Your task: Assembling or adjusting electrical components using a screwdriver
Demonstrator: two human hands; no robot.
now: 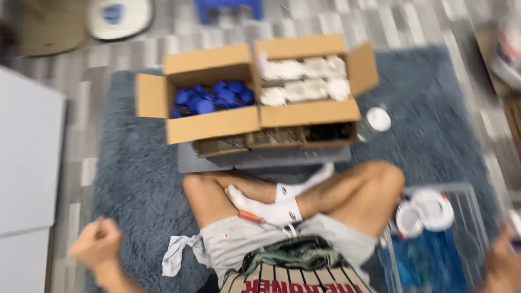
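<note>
Head view, blurry: left hand (97, 242) at lower left has fingers curled together, empty; right hand (502, 259) at lower right edge, finger state unreadable, could knock the clear bin (471, 217) beside it.

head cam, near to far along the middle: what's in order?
Orange-handled tool on the lap → crossed white-socked feet → grey board → cardboard boxes of blue caps and white parts → blue stool.
</note>
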